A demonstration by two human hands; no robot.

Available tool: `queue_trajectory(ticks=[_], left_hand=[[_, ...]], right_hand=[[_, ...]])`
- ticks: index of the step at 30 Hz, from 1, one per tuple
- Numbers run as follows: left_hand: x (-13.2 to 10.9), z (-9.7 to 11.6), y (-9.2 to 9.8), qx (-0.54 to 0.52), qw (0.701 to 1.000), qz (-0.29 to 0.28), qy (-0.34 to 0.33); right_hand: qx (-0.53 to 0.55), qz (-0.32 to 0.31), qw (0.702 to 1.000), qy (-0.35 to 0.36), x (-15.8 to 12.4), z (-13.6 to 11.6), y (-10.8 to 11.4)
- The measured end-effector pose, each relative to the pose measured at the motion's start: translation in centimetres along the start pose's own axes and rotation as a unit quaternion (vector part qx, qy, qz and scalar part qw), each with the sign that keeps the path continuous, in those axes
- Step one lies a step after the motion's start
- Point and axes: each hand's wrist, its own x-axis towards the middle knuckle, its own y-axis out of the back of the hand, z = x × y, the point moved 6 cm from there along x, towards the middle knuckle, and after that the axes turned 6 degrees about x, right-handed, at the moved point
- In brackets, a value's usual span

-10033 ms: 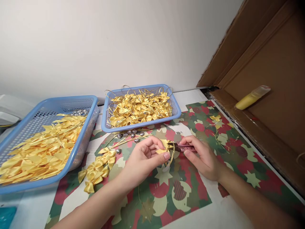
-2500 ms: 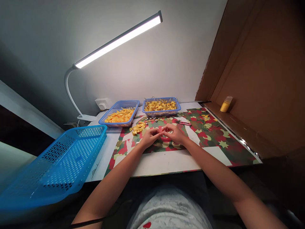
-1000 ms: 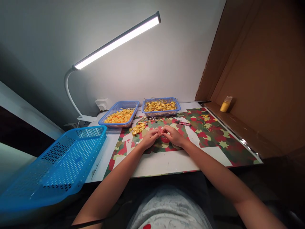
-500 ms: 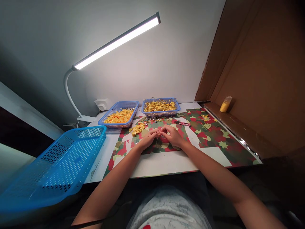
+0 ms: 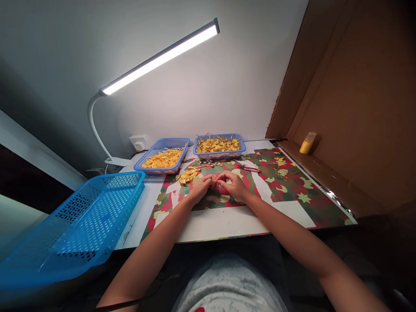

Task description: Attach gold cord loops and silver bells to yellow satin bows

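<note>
My left hand [image 5: 201, 189] and my right hand [image 5: 234, 185] rest together on the red and green patterned paper [image 5: 286, 186], fingertips pinched toward each other. Something tiny sits between the fingertips; it is too small to name. A small pile of yellow ribbon bows [image 5: 187, 175] lies just beyond my left hand. Small scissors [image 5: 248, 167] lie beyond my right hand.
Two light blue baskets stand at the back: one with loose yellow bows [image 5: 162, 158], one with bows on gold loops [image 5: 219, 146]. A large empty blue basket [image 5: 74, 225] sits at the near left. A lamp [image 5: 156, 58] arches overhead. Cardboard [image 5: 357, 99] with a yellow bottle [image 5: 307, 142] walls the right.
Ten seconds ago my right hand held scissors to a bow near my left hand; the scissors now lie on the paper. Over the last second both hands stayed pinched together, hardly moving.
</note>
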Motion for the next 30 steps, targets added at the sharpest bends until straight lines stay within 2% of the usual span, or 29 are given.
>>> queue_trajectory(ticks=[11,19,25,30], left_hand=[[0.0,-0.1,0.0,-0.001,1.0,-0.001,-0.006],[0.1,-0.7,0.2,-0.008,1.0,0.002,-0.009],[0.6,-1.9,0.5,-0.028,0.999,0.024,0.0],[0.6,-1.8,0.7,-0.031,0.999,0.043,-0.003]], right_hand=[[-0.012,0.029,0.999,0.015,-0.1,0.0,0.1],[-0.014,-0.007,1.0,0.01,0.0,-0.2,-0.1],[-0.017,-0.049,0.999,-0.009,-0.2,-0.1,-0.3],[-0.017,-0.091,0.996,-0.019,-0.3,0.2,-0.7]])
